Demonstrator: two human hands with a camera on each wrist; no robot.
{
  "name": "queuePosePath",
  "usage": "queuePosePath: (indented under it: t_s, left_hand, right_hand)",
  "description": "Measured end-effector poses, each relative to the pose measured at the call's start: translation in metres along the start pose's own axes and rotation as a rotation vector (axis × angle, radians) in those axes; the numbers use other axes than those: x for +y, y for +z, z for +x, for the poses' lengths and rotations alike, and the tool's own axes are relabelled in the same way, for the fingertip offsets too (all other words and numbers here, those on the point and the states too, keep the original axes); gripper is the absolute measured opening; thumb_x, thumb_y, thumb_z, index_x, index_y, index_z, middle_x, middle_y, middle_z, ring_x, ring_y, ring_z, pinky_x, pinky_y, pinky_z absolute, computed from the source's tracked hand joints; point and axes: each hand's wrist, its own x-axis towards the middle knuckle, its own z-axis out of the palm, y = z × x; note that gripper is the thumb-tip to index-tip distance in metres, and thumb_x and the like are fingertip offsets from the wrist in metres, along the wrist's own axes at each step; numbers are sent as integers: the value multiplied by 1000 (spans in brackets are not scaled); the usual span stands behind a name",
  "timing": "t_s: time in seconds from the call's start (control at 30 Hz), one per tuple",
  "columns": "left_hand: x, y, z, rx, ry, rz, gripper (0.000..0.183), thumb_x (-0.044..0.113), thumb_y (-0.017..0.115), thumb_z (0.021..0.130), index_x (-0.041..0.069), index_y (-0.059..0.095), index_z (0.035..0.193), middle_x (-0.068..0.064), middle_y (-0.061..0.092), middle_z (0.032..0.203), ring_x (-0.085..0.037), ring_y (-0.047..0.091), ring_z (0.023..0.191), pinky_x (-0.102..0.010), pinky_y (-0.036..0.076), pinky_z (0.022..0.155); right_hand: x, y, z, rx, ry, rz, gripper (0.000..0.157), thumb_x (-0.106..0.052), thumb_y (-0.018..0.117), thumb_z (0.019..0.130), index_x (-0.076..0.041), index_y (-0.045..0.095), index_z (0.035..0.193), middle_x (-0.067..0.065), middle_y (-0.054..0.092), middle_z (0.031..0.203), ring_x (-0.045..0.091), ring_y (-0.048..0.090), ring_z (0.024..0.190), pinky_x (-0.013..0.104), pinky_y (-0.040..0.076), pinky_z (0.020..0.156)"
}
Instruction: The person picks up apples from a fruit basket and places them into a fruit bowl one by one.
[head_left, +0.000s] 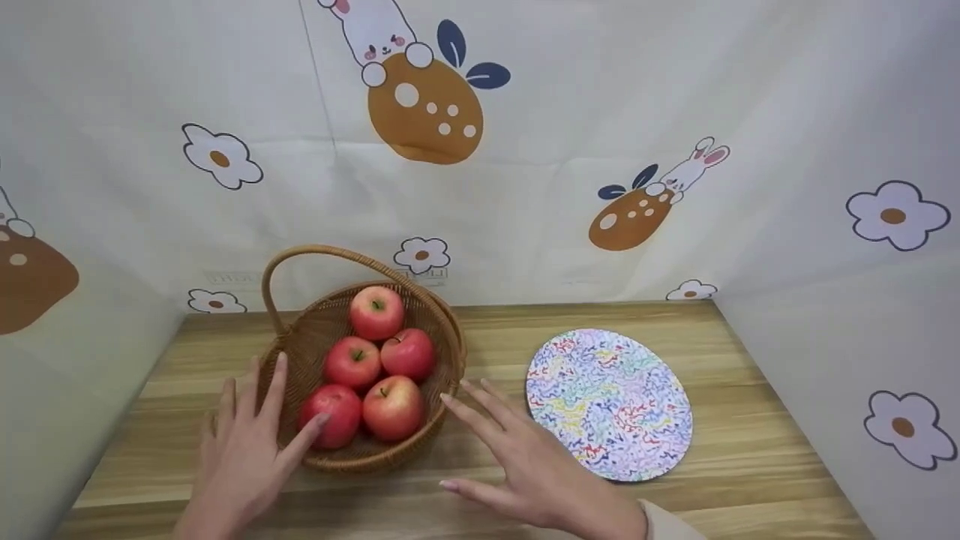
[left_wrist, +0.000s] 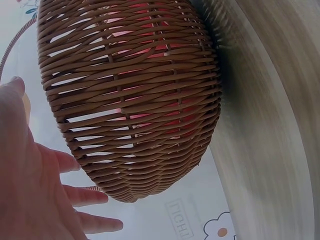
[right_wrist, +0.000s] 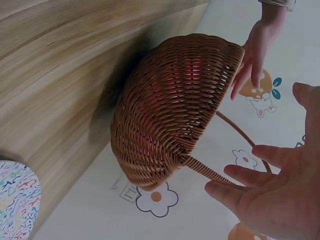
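Observation:
A brown wicker basket [head_left: 360, 462] with a tall arched handle [head_left: 330, 251] stands on the table at the left of the head view. Several red apples [head_left: 395, 409] lie inside it, and they show through the weave in both wrist views. My left hand [head_left: 244, 450] hovers at the basket's left rim with fingers spread and its thumb over the front apple [head_left: 330, 420]. To the basket's right is my right hand [head_left: 525, 469], fingers stretched toward the rim. In the right wrist view, a gap separates this hand [right_wrist: 285, 195] from the basket wall [right_wrist: 165, 100]. Neither hand holds anything.
A round mat [head_left: 607, 405] with multicoloured squiggles lies on the wood-grain table [head_left: 750, 450], right of the basket. Pale cloth walls [head_left: 540, 150] with printed rabbits and flowers enclose the table at the back and both sides.

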Motion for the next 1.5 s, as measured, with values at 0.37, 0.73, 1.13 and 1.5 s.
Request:
queuePosePath:
  t_s: [0.37, 0.73, 1.13, 1.5]
  left_hand:
    - [-2, 3, 7, 18, -11, -75, 92, 62, 46, 107, 5, 10, 170, -33, 9, 171, -68, 10, 148, -85, 20, 111]
    - [-7, 1, 12, 68, -25, -177, 87, 56, 45, 109, 2, 12, 169, -36, 12, 169, -66, 12, 150, -83, 17, 114]
    - [-13, 2, 20, 102, -9, -249, 78, 46, 42, 113, -1, 12, 168, -39, 12, 167, -62, 13, 152, -79, 17, 117]
    - [-16, 6, 23, 180, 63, -363, 64, 29, 41, 115, -11, 24, 162, -38, 23, 165, -60, 22, 150, -77, 23, 118]
  right_hand:
    - [-6, 6, 14, -10, -15, 15, 77, -63, 59, 101, -28, 37, 165, 5, 41, 167, 35, 40, 152, 59, 47, 113]
    - [-7, 12, 27, 38, -24, 18, 72, -61, 60, 102, -24, 44, 162, 7, 46, 164, 32, 44, 150, 52, 48, 114]
    - [-7, 16, 39, 28, -6, 76, 68, -57, 60, 103, -23, 47, 160, 8, 45, 164, 31, 42, 151, 52, 46, 116]
    - [-11, 21, 50, 31, -27, 101, 65, -50, 66, 102, -13, 53, 155, 13, 50, 159, 33, 47, 147, 49, 44, 118]
